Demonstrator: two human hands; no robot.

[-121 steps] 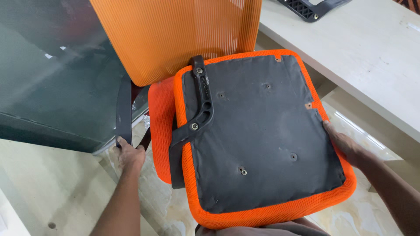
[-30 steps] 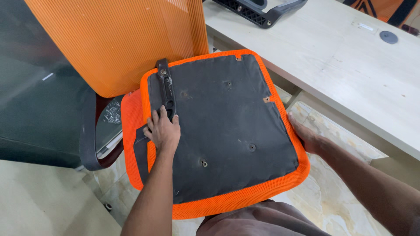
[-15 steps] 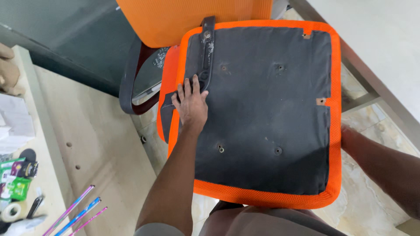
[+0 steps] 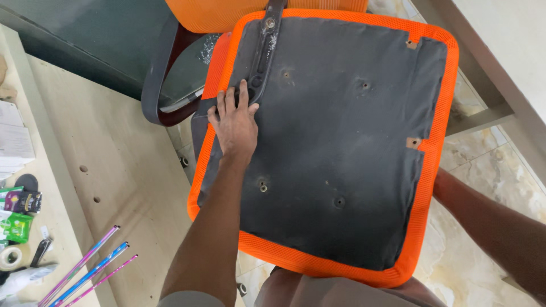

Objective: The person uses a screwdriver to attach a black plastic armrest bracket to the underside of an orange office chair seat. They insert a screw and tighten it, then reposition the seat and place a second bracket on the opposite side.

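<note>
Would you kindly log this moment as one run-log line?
left hand: flat on seat underside, at bracket | right hand: hidden behind seat edge | pens: on board

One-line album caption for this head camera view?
Left hand flat on an upturned orange seat cushion; right forearm reaches its far edge.

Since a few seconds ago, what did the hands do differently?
The left hand let go of the dark curved armrest and moved onto the seat cushion, resting by its black bracket. The right hand stayed at the cushion's right edge, now hidden behind it.
</note>
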